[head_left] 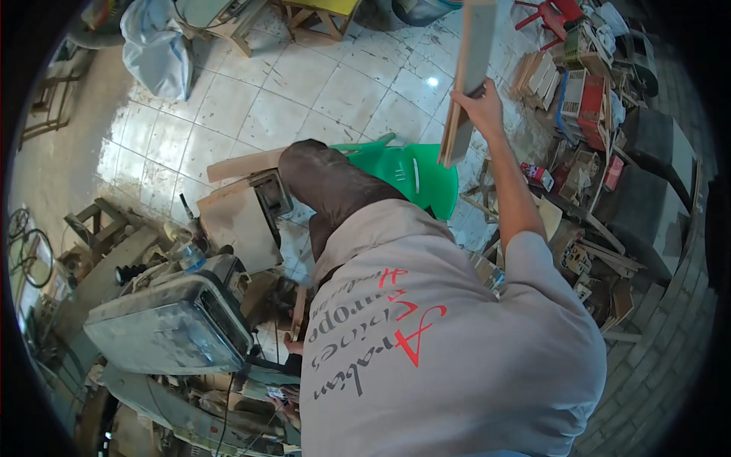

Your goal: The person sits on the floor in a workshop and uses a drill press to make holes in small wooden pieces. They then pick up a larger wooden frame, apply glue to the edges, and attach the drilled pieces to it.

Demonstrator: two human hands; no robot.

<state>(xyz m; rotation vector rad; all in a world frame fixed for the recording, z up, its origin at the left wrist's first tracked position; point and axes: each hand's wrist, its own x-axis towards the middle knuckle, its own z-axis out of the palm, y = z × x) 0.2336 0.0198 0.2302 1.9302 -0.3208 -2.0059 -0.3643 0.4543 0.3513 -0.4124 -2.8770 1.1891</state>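
My right hand (481, 109) is closed round some long, flat wooden boards (465, 68). They stand steeply on end, lying against one another, and reach past the top edge of the view. Below their lower end is a green plastic chair (392, 169), partly hidden by my bent leg in brown trousers. My left hand does not show; my grey shirt covers that side. Past the shirt's left edge are a small hand (293, 346) beside a wooden strip (298, 311) and another hand (288, 412) below it, apparently another person's.
A dusty grey machine housing (164, 324) stands at left, near a pale panel (242, 228). Wood offcuts (537, 78), crates (592, 110) and dark bulky blocks (647, 206) crowd the right. A white sack (156, 49) and yellow-topped stool (324, 14) are on the tiled floor (301, 72).
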